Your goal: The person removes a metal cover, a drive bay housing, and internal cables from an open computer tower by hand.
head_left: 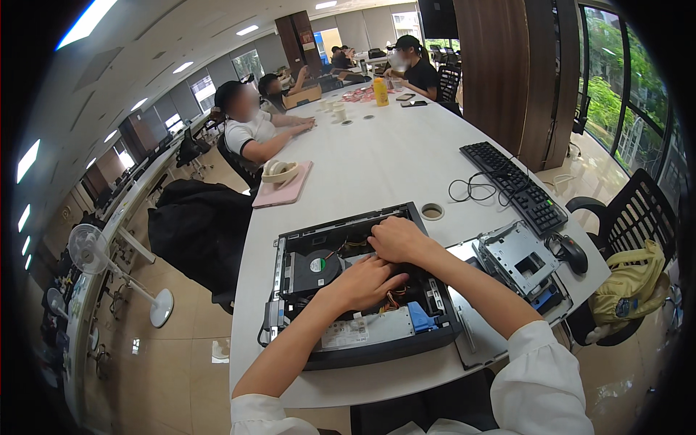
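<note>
In front of me lies an opened black desktop computer case [366, 357], its inside facing up. Both of my hands reach into its middle, close together. My left hand [360, 281] is palm down over the parts, thumb stretched out to the right and fingers pointing toward the right hand; its fingertips are partly hidden. Just beyond it, my right hand [397, 239] has its fingers curled down near the case's far right inner side; whatever they grip is hidden. A round black fan [320, 270] sits left of my hands. Coloured cables [394, 299] and a blue plastic latch [420, 317] show below them.
Right of the case lie a metal drive bracket [516, 254], a flat metal panel [470, 330], a mouse [571, 254] and a keyboard [513, 185] with its cable. A tape roll [432, 211] stands beyond the case. Headphones [279, 171] rest on a pink laptop [284, 190]. Other people sit farther along the table.
</note>
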The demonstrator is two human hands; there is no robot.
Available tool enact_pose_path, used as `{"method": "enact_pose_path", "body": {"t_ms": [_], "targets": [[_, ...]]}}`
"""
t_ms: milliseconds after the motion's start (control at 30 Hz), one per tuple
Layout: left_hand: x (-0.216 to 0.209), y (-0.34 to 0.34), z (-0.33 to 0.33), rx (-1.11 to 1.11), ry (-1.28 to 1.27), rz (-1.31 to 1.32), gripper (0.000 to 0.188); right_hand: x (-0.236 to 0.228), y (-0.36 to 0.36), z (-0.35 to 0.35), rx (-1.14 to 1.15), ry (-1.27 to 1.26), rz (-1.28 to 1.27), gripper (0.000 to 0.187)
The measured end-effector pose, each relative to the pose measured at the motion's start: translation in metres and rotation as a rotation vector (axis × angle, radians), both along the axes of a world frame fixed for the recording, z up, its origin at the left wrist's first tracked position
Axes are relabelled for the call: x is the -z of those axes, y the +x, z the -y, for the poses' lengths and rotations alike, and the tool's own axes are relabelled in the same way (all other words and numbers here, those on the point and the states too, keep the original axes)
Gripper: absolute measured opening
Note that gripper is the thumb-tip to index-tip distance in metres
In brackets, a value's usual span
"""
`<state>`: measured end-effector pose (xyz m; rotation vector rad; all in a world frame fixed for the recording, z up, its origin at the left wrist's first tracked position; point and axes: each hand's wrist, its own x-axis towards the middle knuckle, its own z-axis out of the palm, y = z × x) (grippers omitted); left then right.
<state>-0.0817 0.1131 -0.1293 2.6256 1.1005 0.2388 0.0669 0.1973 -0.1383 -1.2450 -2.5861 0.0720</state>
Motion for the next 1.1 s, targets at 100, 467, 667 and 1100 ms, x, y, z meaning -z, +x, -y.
{"method": "enact_pose_path", "body": {"t_ms": [100,467,667,1100], "targets": [[-0.005,0.000,0.003,-0.029,-0.025,-0.030,0.054,-0.003,-0.002,0.003,0.013,0.042,0.004,0.040],[-0.005,0.002,0.001,-0.040,-0.064,-0.063,0.056,0.004,0.000,0.002,-0.002,0.038,0.030,0.039],[-0.008,0.003,0.004,-0.042,-0.049,-0.028,0.058,0.009,-0.001,0.001,-0.004,0.057,-0.028,0.033],[-0.008,0.001,0.004,-0.049,-0.036,-0.049,0.056,-0.002,-0.001,0.003,0.034,-0.051,-0.031,0.038]]}}
